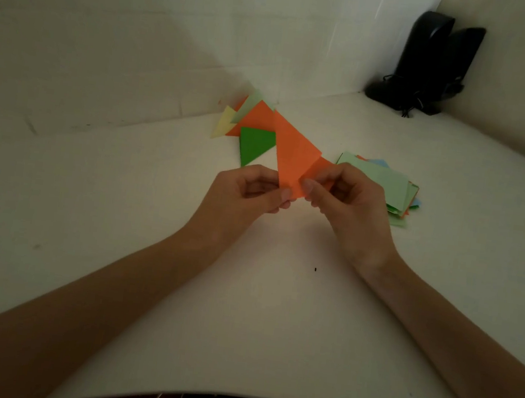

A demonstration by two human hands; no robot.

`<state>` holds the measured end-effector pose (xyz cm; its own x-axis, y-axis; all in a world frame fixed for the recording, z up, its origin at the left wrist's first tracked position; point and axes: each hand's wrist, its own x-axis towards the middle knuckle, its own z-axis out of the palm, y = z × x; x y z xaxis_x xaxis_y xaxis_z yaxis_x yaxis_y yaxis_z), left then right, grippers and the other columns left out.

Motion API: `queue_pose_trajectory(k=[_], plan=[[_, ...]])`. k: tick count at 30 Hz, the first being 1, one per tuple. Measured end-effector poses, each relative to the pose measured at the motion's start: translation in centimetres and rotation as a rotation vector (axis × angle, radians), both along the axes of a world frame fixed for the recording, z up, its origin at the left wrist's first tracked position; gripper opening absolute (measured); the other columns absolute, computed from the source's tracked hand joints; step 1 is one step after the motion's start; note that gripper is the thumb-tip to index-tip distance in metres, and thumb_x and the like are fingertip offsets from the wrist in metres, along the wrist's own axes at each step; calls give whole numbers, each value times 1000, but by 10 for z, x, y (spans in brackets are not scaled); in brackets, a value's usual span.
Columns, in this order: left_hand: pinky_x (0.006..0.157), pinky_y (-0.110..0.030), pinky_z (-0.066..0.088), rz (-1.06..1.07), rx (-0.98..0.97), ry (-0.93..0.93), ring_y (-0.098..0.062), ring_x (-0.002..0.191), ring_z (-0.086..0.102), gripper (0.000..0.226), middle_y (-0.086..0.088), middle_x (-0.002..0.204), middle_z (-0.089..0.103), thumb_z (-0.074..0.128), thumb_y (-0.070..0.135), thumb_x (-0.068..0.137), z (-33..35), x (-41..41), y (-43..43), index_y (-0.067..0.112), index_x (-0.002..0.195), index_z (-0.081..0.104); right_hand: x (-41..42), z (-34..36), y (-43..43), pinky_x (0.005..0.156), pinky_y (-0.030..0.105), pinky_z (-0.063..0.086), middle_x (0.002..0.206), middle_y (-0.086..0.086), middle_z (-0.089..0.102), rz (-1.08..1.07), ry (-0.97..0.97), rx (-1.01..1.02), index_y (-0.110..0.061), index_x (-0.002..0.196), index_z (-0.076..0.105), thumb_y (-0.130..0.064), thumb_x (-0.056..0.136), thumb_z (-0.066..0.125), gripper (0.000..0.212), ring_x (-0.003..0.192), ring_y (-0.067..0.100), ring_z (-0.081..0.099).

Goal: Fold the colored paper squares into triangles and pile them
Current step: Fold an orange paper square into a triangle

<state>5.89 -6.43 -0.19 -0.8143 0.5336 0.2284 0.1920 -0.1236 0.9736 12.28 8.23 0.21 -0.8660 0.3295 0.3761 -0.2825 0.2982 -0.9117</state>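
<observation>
Both hands hold one orange paper [296, 156] up above the white table [122, 198]: the left hand [248, 194] pinches its lower left edge, the right hand [350, 199] pinches its lower right flap. Folded triangles [253, 128] lie beyond them; unfolded squares [385, 184] sit just right of the right hand

head | worn high | faces forward-down | close over table [116, 247]
</observation>
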Motion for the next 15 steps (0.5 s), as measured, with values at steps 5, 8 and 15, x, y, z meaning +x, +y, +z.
queue_pose_trajectory(k=[5,8,15], plan=[[74,-25,54,15,-15,1,-7,66,64,20,7,68,70,62,-3,84,-1,0,0,17,81,67,2,4,-2,56,19,44,67,5,58,4,-13,-45,-20,89,45,0,82,68,31,56,6,52],[68,-21,52,33,-40,4,-4,64,61,18,9,65,68,59,-1,87,-1,-2,1,16,83,64,2,4,-3,58,21,47,68,4,61,7,-75,-38,-24,96,45,-1,80,69,36,56,7,55],[48,-15,38,93,-22,-150,-4,49,47,22,8,51,56,51,-1,91,-1,-13,-2,13,76,59,4,7,15,79,21,46,120,-3,56,204,-70,40,-33,119,51,14,73,46,66,99,9,56]])
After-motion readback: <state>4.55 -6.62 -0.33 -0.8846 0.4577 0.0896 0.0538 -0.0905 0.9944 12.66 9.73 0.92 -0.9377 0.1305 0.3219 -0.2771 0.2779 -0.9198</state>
